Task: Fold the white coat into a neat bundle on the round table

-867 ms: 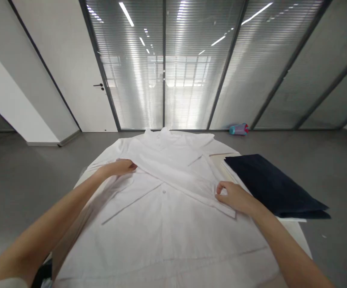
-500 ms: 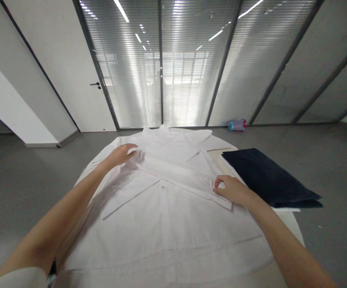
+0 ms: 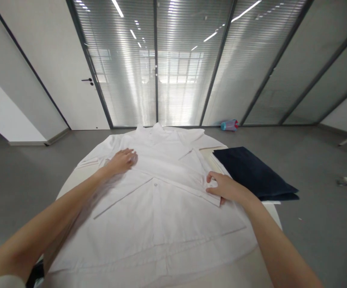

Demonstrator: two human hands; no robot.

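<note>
plainly, a white shirt [image 3: 164,224] was laid out flat on the pale, rounded counter [image 3: 71,180], with its collar [image 3: 157,130] at the far side and its hem at the near side. one sleeve [image 3: 173,174] was set slantwise across the front, its cuff [image 3: 213,198] lying at the right. the left hand [image 3: 123,161] was placed palm down on the cloth near the shirt's upper left, its grip loosely spread. the right hand [image 3: 230,187] was placed at the cuff, with thumb and forefinger curled toward each other over the sleeve; whether cloth was pinched in that grip could not be told. below the sleeve, a small button [image 3: 155,185] was seen. near the right hand, a folded navy cloth [image 3: 253,172] was stacked on something white. on the floor [image 3: 308,164], a blue-and-red bundle [image 3: 229,125] was seen beside the glass partition [image 3: 179,100].
</note>
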